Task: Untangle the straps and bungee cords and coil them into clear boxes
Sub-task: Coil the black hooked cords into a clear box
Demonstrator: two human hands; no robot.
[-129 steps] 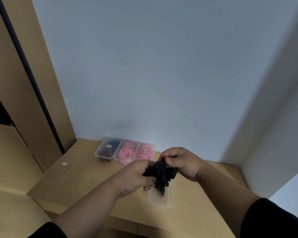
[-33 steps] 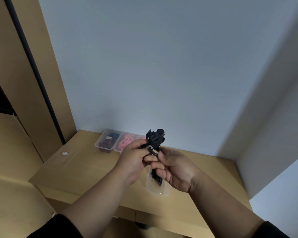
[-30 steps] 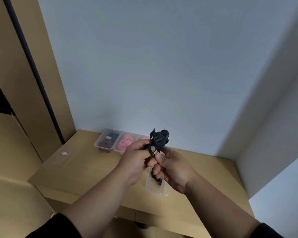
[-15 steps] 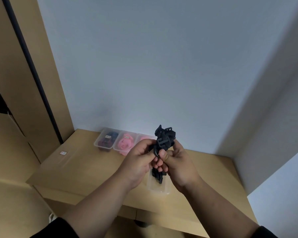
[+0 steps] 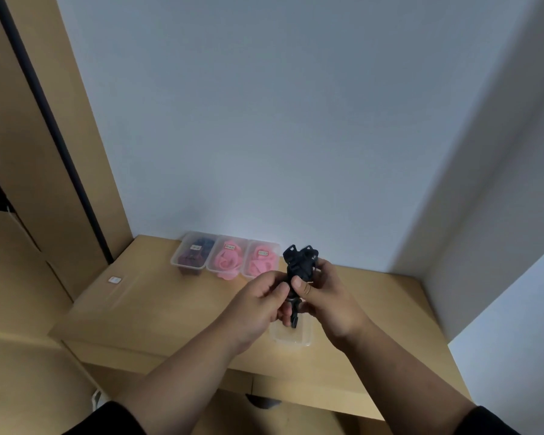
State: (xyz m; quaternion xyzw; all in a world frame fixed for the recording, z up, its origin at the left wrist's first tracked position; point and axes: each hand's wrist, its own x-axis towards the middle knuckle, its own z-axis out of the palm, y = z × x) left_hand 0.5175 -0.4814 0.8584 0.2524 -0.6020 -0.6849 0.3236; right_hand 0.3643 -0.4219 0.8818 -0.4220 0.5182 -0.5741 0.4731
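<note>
Both hands are holding the black strap bundle (image 5: 299, 267) above the empty clear box (image 5: 291, 336) on the desk (image 5: 157, 309): left hand (image 5: 258, 304) pinching low, right hand (image 5: 325, 296) closing round it. Soft, light webbing; the stiff buckles look the surest hold

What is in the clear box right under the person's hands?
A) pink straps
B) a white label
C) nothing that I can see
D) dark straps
C: the clear box below both hands shows only bare plastic, while the black strap bundle is held above it.
</note>
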